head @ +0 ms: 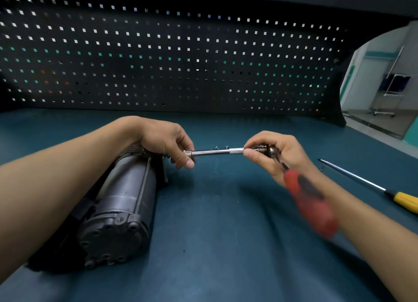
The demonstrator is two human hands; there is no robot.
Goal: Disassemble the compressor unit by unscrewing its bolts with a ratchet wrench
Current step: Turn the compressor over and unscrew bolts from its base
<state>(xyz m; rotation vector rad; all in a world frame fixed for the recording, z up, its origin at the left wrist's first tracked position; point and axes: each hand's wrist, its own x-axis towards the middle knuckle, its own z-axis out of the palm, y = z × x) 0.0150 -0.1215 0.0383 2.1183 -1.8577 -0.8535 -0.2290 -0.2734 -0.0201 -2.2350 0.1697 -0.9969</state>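
The compressor unit (122, 188), a dark grey cylinder, lies on its side on the left part of the desk (226, 245). Its bolted end cap faces the near edge and its other end points toward the far edge, where the pegboard (181, 52) stands. The left forearm comes in from the near left corner and runs along above the cylinder, with the wrist bent over its far end. The left hand (165, 141) is curled, knuckles up, and its thumb and fingertips pinch the socket end of the extension bar (214, 152) just beside the compressor's far end plate. Whether the socket sits on a bolt cannot be told, as the fingers hide it. The bar runs level, roughly parallel with the far edge, across to the right hand (276, 154). That hand is also closed, its thumb and forefinger nipping the knurled end of the bar and the other fingers wrapped round the head of the ratchet wrench (309, 202). The wrench's red and black handle slants back toward the near right corner, lying along the inside of the right wrist and forearm, and it is blurred. The right forearm enters from the near right corner. A screwdriver (362, 181) with a yellow handle lies near the right edge, apart from both hands, its tip pointing toward the far edge.
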